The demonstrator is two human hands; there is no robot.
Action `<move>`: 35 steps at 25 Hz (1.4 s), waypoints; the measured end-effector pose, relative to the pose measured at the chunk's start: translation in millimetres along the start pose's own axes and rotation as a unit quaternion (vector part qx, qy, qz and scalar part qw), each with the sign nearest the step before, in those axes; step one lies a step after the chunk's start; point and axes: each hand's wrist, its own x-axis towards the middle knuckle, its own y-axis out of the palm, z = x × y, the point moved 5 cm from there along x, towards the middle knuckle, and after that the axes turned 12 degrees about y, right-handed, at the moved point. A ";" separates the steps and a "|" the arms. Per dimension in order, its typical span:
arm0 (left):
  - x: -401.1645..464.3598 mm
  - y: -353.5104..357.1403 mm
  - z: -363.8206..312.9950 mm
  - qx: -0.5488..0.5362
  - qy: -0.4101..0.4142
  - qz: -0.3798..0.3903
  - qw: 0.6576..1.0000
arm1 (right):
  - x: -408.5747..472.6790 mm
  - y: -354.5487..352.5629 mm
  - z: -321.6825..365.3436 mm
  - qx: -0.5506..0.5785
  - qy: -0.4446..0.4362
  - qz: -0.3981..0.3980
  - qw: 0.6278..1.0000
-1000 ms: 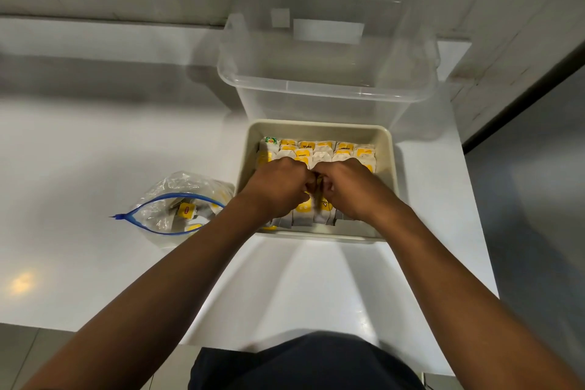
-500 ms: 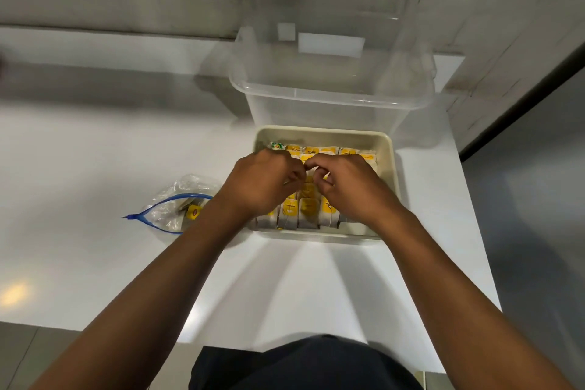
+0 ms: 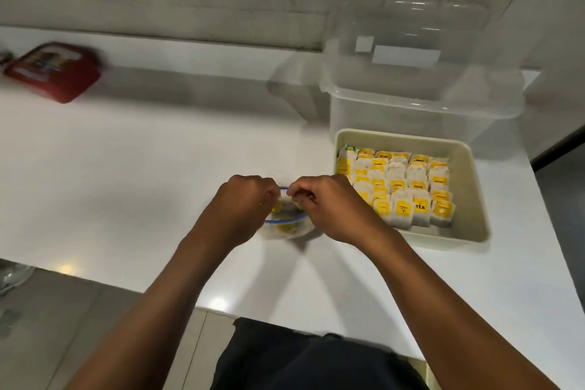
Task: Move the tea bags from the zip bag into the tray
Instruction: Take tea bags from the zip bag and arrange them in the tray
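Observation:
A clear zip bag [image 3: 286, 225] with a blue zip rim lies on the white counter in front of me, a few yellow-tagged tea bags showing inside. My left hand [image 3: 242, 203] pinches the bag's rim on its left side. My right hand [image 3: 326, 203] pinches the rim on its right side. To the right stands a beige tray [image 3: 468, 199] holding several rows of tea bags [image 3: 402, 187] with yellow tags, packed upright. The bag's far side is hidden behind my fingers.
A large clear plastic bin [image 3: 418, 82] stands right behind the tray against the wall. A red packet [image 3: 53, 71] lies far left on the counter [image 3: 142, 168]. The counter's front edge runs below my forearms, and its right edge is close beside the tray.
Both hands have left the tray and moved left to the zip bag, now holding its rim. The view has swung left, so the tray sits further right.

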 end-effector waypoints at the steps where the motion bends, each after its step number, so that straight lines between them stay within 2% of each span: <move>1: -2.7 2.8 5.5 0.009 0.005 0.012 1.000 | 4.8 10.0 6.3 -0.040 0.005 0.017 0.999; 5: -7.6 25.9 12.8 0.145 0.012 0.137 0.980 | 27.9 55.8 14.3 -0.225 0.042 0.087 0.970; 7: -12.7 37.0 14.7 0.160 0.005 0.191 0.968 | 39.7 75.7 6.7 -0.255 0.085 0.099 0.958; 9: -20.7 42.6 17.3 0.173 0.011 0.217 0.960 | 47.3 91.0 2.7 -0.255 0.116 0.080 0.957; 13: -32.2 47.4 25.3 0.183 0.063 0.212 0.958 | 51.2 103.6 8.1 -0.249 0.136 -0.019 0.959; 17: -37.8 43.8 38.1 0.126 0.053 0.196 0.971 | 48.5 107.7 10.2 -0.251 0.147 -0.090 0.953; 21: -36.3 34.3 52.0 0.062 0.044 0.140 0.987 | 51.5 108.9 11.9 -0.255 0.138 -0.094 0.952; 24: -32.2 29.9 55.1 0.045 0.048 0.142 0.988 | 53.1 113.7 18.1 -0.243 0.132 -0.079 0.958; 29: -33.3 25.4 59.9 0.113 0.060 0.168 0.977 | 57.0 114.6 26.6 -0.227 0.162 -0.082 0.957; 33: -33.9 22.9 59.4 0.191 0.083 0.176 0.962 | 55.9 106.6 37.5 -0.230 0.136 -0.107 0.958; 35: -31.2 14.8 58.4 0.201 0.079 0.160 0.963 | 54.5 100.2 40.0 -0.200 0.119 -0.084 0.969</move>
